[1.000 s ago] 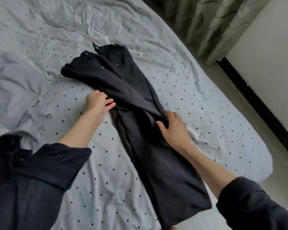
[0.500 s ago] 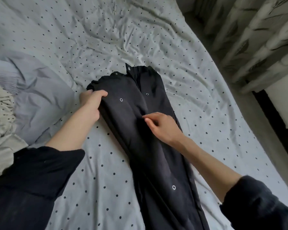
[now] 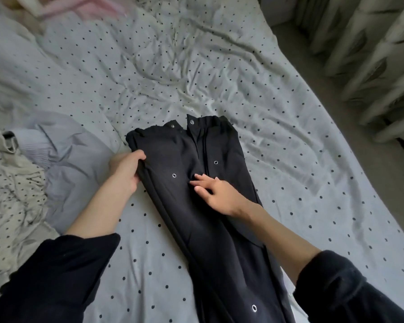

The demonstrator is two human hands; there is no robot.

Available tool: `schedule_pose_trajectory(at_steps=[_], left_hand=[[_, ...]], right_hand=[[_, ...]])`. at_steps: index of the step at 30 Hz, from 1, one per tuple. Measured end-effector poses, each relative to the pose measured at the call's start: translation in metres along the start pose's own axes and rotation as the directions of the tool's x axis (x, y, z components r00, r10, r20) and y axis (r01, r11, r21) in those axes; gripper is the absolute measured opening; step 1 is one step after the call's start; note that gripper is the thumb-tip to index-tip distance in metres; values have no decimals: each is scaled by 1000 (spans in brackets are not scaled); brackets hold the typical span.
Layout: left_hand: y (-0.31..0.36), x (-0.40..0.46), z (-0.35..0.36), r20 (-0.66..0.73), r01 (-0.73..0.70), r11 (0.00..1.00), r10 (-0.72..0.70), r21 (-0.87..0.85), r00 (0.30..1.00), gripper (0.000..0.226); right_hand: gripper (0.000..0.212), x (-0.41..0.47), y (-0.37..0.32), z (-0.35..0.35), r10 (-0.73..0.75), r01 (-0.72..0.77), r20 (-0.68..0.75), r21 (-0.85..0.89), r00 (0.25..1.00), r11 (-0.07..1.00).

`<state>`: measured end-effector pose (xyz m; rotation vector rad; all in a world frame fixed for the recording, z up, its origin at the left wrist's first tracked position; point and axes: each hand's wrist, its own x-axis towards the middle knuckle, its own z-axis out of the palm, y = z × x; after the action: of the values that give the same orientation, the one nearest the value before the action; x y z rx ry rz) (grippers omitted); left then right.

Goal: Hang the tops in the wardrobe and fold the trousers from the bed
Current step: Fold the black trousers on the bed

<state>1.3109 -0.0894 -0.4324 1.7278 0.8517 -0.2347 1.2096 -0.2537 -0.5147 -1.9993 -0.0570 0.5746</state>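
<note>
Black trousers [image 3: 210,229] with silver eyelets lie lengthwise on the bed [image 3: 278,141], waistband at the far end, legs running toward me and out of the bottom of the view. My left hand [image 3: 125,170] grips the left edge of the trousers just below the waistband, thumb on top of the cloth. My right hand [image 3: 216,191] rests flat on the crotch area, fingers spread and pressing on the fabric. Both my forearms are bare, with dark sleeves pushed up.
A grey striped garment [image 3: 63,159] and a crumpled spotted cream cloth [image 3: 12,197] lie at the left. Something pink [image 3: 86,8], blurred, sits at the far left corner. Curtains [image 3: 371,54] hang beyond the bed's right edge, with a strip of floor [image 3: 383,164] between.
The trousers went from crumpled with the top folded over to lying flat and straight. My left hand moved up to the waist edge and took hold; my right hand slid to the crotch.
</note>
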Motion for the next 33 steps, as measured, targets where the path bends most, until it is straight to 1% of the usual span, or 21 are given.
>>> schedule_pose_trajectory(at_steps=[2, 4, 6, 7, 8, 9, 10, 11, 12, 13, 14, 15, 17, 19, 21, 23, 25, 26, 29, 31, 33], left_hand=[[5, -2, 7, -3, -103, 994, 103, 43, 995, 25], [12, -7, 31, 38, -245, 964, 242, 100, 969, 23], [15, -18, 65, 162, -377, 915, 354, 143, 921, 11], [14, -24, 83, 261, -402, 904, 357, 146, 897, 19], [11, -29, 100, 369, -395, 904, 316, 160, 874, 32], [3, -34, 114, 473, -394, 895, 260, 209, 842, 35], [-5, -38, 123, 545, -438, 847, 224, 300, 808, 25], [-15, -41, 126, 590, -526, 761, 238, 381, 772, 11], [-25, -42, 124, 609, -602, 664, 271, 443, 746, 9], [-36, -39, 117, 606, -651, 599, 320, 467, 729, 13], [-43, -38, 107, 579, -667, 566, 364, 484, 729, 21], [-51, -36, 95, 526, -667, 552, 419, 500, 740, 30], [-60, -31, 68, 399, -611, 565, 465, 554, 791, 34], [-69, -27, 45, 303, -494, 627, 392, 602, 868, 30], [-79, -30, 29, 296, -412, 681, 287, 606, 911, 29], [-87, -35, 25, 329, -411, 662, 253, 627, 910, 37], [-92, -37, 28, 339, -405, 634, 231, 659, 912, 51], [-94, -37, 31, 334, -385, 648, 208, 657, 920, 57], [-98, -34, 38, 297, -316, 729, 161, 607, 941, 56], [-95, -25, 30, 256, -266, 788, 143, 555, 956, 48], [-90, -13, 14, 192, -215, 816, 130, 537, 973, 41]], right_hand=[[34, -8, -6, -12, 61, -29, -130, 234, 990, 972], [29, -17, -8, -28, 136, -28, -191, 479, 972, 877], [28, -30, -3, -42, 219, -31, -195, 675, 956, 737], [32, -36, 2, -47, 267, -43, -183, 747, 946, 663], [39, -42, 8, -52, 320, -73, -168, 779, 932, 622], [43, -49, 14, -55, 375, -125, -158, 768, 913, 628], [44, -53, 21, -57, 429, -185, -163, 729, 888, 659], [41, -56, 28, -57, 486, -247, -186, 679, 854, 692], [35, -58, 35, -57, 540, -301, -222, 633, 812, 713], [29, -59, 40, -56, 580, -338, -257, 606, 773, 720], [25, -60, 45, -56, 603, -357, -281, 596, 747, 719], [22, -61, 48, -57, 616, -367, -295, 591, 730, 718], [23, -63, 51, -58, 631, -382, -311, 582, 711, 717], [28, -63, 54, -57, 640, -401, -322, 566, 698, 721], [27, -63, 54, -54, 639, -404, -329, 557, 695, 726], [16, -63, 53, -52, 631, -394, -341, 553, 697, 734], [19, -62, 50, -51, 627, -385, -368, 549, 686, 742], [19, -62, 49, -51, 620, -379, -376, 542, 689, 750], [24, -66, 48, -53, 608, -363, -340, 563, 717, 743], [26, -71, 48, -55, 596, -327, -270, 632, 756, 702], [20, -74, 49, -60, 551, -260, -188, 729, 813, 633]])
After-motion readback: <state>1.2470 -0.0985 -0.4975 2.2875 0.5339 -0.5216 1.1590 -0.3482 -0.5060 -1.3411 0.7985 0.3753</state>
